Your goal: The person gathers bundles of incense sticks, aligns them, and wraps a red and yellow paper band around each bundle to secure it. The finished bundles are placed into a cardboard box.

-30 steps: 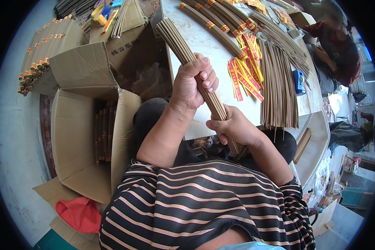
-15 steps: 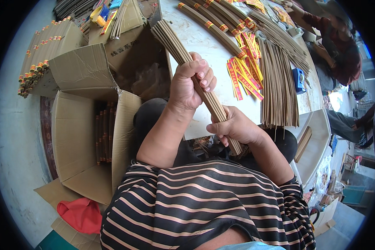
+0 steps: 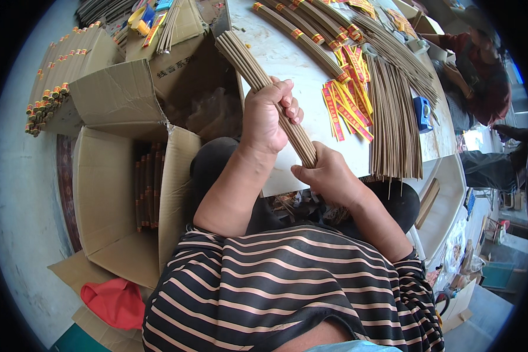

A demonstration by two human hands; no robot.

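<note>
A bundle of thin brown incense sticks (image 3: 249,64) slants across in front of me, its upper end fanned slightly over the table's left edge. My left hand (image 3: 271,112) is wrapped round its middle, thumb on top. Closed about its lower end is my right hand (image 3: 330,174), with the thumb along the near side; its other fingers and the sticks' bottom tips are hidden. Right of my hands, loose incense sticks (image 3: 393,123) lie side by side on the table. Red and yellow paper bands (image 3: 349,111) are heaped beside them.
Banded incense bundles (image 3: 302,38) lie on the white table (image 3: 261,44). A blue tape dispenser (image 3: 422,113) stands at right. An open carton (image 3: 114,188) holding dark bundles is at my left; stacked bundles (image 3: 56,79) lie beyond. Another person (image 3: 481,76) sits far right.
My right hand has shifted slightly up along the bundle. The bundle's lower end, which stuck out below that hand, no longer shows. My left hand keeps its grip.
</note>
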